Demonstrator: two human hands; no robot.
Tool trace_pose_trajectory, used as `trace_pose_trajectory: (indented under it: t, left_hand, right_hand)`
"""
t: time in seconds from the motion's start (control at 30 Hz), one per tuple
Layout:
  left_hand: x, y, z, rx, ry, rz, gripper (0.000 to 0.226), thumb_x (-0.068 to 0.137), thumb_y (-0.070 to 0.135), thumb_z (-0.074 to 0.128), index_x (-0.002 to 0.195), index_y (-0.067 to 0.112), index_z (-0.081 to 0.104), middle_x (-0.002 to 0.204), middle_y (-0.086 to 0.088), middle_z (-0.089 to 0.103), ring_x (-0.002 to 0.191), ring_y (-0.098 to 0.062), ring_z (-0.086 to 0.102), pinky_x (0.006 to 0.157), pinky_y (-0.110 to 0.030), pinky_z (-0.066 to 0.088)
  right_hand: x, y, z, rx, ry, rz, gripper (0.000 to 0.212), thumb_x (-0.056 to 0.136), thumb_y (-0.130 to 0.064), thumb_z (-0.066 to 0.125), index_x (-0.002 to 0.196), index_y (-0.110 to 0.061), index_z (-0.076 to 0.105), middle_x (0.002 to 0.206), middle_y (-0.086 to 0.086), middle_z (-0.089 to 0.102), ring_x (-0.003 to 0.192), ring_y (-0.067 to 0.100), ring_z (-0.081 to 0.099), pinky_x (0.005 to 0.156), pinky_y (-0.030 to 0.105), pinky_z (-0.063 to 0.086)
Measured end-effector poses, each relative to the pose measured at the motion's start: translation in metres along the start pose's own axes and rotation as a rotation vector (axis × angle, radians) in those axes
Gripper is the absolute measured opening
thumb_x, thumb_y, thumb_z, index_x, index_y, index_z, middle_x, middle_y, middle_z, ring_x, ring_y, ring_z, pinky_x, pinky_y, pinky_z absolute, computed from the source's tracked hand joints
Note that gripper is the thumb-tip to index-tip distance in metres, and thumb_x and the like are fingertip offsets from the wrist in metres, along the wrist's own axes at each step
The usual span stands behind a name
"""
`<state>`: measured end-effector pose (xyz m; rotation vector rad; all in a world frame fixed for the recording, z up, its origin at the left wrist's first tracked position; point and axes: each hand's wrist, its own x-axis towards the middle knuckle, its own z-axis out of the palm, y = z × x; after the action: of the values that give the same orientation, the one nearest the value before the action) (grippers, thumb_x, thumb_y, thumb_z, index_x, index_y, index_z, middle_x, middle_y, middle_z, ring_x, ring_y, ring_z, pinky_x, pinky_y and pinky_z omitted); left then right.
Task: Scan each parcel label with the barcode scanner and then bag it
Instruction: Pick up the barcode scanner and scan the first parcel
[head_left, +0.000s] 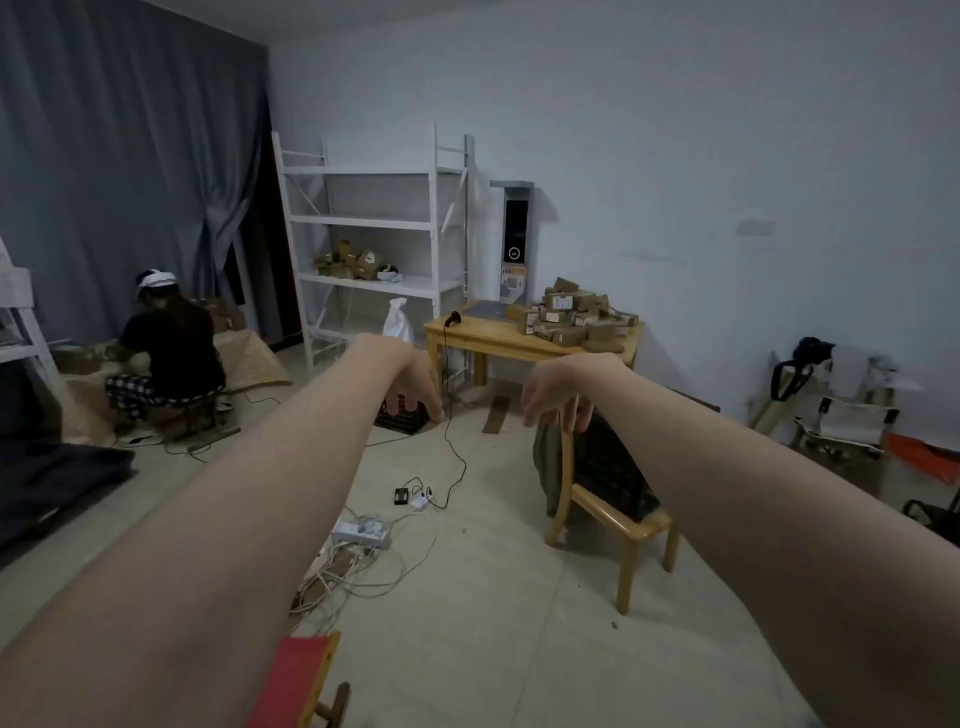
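Note:
A pile of several small cardboard parcels lies on a wooden table across the room. A black barcode scanner sits at the table's left end, its cable trailing to the floor. A white bag stands left of the table. Both my arms stretch forward in mid-air. My left hand hangs with loosely curled fingers and holds nothing. My right hand also hangs relaxed, just above the back of a wooden chair, empty.
A black crate sits on the floor under my left hand. Cables and a power strip litter the floor. White shelving stands behind. A person sits at left. Folding chairs stand right.

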<state>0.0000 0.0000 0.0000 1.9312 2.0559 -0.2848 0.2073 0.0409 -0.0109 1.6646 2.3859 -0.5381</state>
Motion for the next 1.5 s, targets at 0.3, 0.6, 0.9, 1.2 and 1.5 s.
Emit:
trace_pose_trajectory:
  t: [0.3,0.6,0.9,1.2,1.5]
  left_hand:
    - [0.116,-0.042,-0.050,-0.028,-0.056,0.006,0.056,0.091,0.042,0.068,0.139,0.019,0.053,0.117,-0.004,0.064,0.107,-0.025,0.067,0.090,-0.036,0.054]
    - [0.274,-0.059,-0.085,-0.023,-0.073,0.036,0.053,0.092,0.041,0.066,0.139,0.018,0.052,0.120,-0.005,0.063,0.108,-0.024,0.066,0.086,-0.033,0.051]
    - [0.452,-0.065,-0.155,-0.038,-0.023,0.048,0.048,0.094,0.038,0.064,0.136,0.017,0.056,0.125,-0.008,0.063,0.108,-0.026,0.065,0.089,-0.035,0.052]
    - [0.596,-0.079,-0.205,-0.030,-0.062,0.037,0.044,0.092,0.040,0.066,0.130,0.019,0.059,0.119,-0.004,0.065,0.105,-0.023,0.067,0.094,-0.037,0.052]
    - [0.756,-0.107,-0.257,0.006,-0.088,0.063,0.033,0.091,0.042,0.066,0.118,0.024,0.062,0.119,-0.002,0.065,0.104,-0.021,0.067,0.099,-0.045,0.051]
  right_hand:
    - [0.119,-0.019,-0.049,0.067,-0.005,0.019,0.047,0.097,-0.022,0.064,0.140,-0.008,0.052,0.120,0.019,0.066,0.099,0.035,0.070,0.085,0.046,0.060]
    - [0.270,0.007,-0.087,0.069,-0.022,0.027,0.047,0.097,-0.022,0.064,0.139,-0.008,0.052,0.119,0.019,0.065,0.099,0.034,0.070,0.072,0.037,0.061]
    - [0.438,0.059,-0.173,0.092,0.039,-0.010,0.039,0.096,-0.024,0.066,0.133,-0.014,0.057,0.114,0.015,0.066,0.096,0.030,0.070,0.081,0.040,0.062]
    - [0.580,0.068,-0.219,0.055,-0.013,-0.056,0.043,0.096,-0.025,0.066,0.136,-0.014,0.056,0.115,0.016,0.068,0.095,0.030,0.072,0.075,0.037,0.063]
    - [0.731,0.087,-0.273,0.027,-0.010,-0.016,0.042,0.097,-0.027,0.065,0.135,-0.013,0.056,0.113,0.016,0.067,0.096,0.032,0.072,0.075,0.036,0.062]
